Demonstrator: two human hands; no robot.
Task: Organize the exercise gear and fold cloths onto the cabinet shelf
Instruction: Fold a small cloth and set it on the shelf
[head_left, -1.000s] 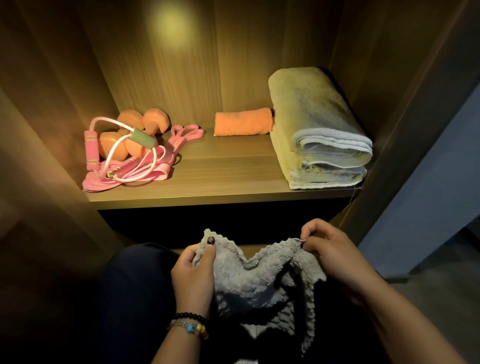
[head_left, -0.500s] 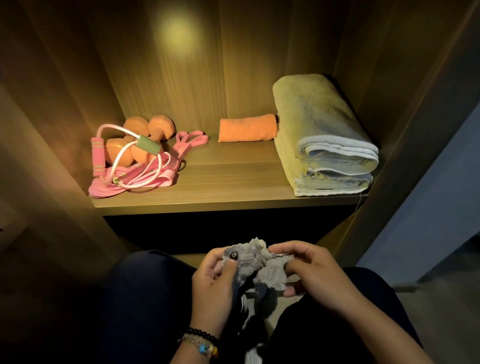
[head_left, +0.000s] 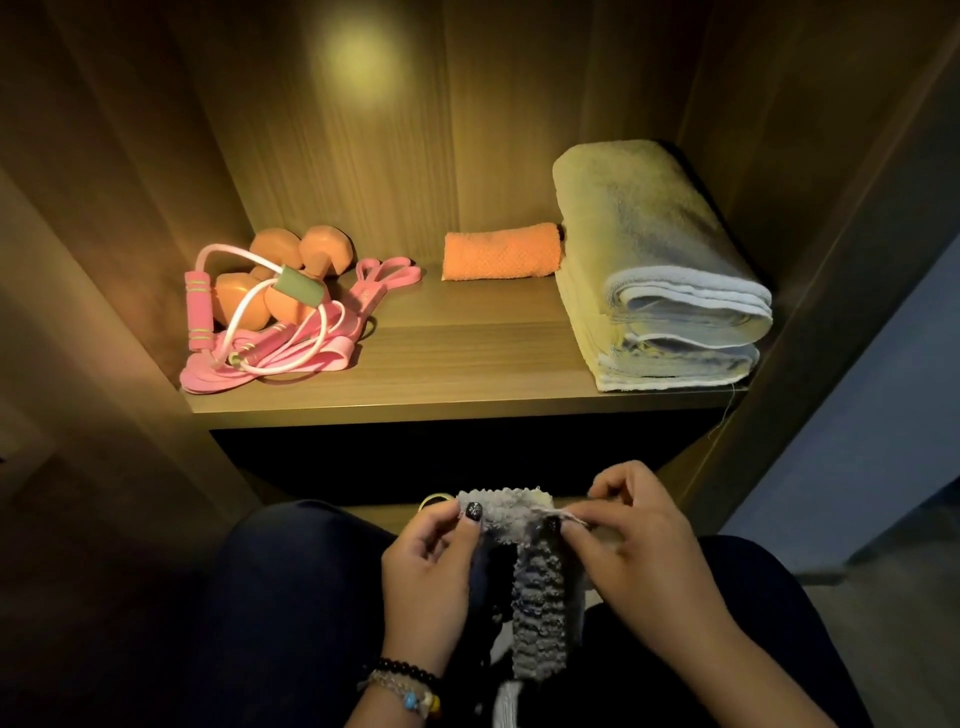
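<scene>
Small grey nubbly microfibre cloth (head_left: 535, 587) over lap, below wooden cabinet shelf (head_left: 457, 358). Left hand (head_left: 431, 566) and right hand (head_left: 639, 551) pinch top edge. Likely light, limp, grippy; hold corners, else folds slump.

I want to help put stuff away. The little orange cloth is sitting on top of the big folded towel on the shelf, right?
Not quite. The head view shows the orange cloth lying on the shelf itself, beside the big folded towel at its left, not on top of it. The rest is right: both are on the shelf.
</scene>
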